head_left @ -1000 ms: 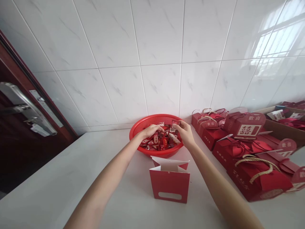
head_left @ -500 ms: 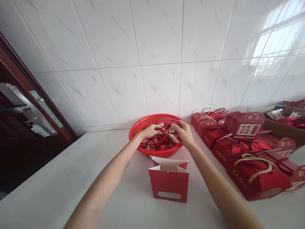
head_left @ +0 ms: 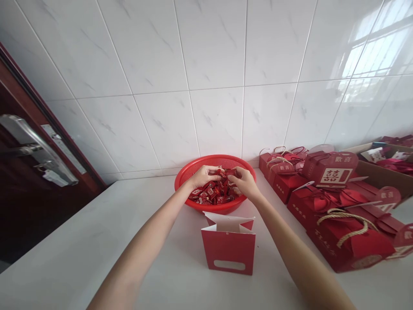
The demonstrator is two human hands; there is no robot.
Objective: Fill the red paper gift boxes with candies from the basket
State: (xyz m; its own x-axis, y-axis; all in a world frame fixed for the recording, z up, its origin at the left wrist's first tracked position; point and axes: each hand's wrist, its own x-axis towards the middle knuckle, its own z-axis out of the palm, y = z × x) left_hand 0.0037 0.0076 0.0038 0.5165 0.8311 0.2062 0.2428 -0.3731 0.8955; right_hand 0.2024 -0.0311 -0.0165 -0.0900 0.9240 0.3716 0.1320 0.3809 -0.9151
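Observation:
A red plastic basket full of small red wrapped candies stands on the white table near the wall. Over it, my left hand closes its fingertips on a red wrapped candy. Close on the right, my right hand pinches another red-wrapped candy between thumb and fingers. The two hands are nearly meeting above the pile. In front of the basket, between my forearms, an upright red paper box has its top open; its white inner walls show, but its bottom is hidden.
Several closed red gift boxes with cord handles line the table's right side. Behind them is a cardboard carton holding red items. A tiled wall bounds the back, and a dark red door with a metal handle is at left.
My right hand has moved left toward my left hand, bringing its candy with it. My left hand has risen slightly and closed on a candy. The open paper box stays put.

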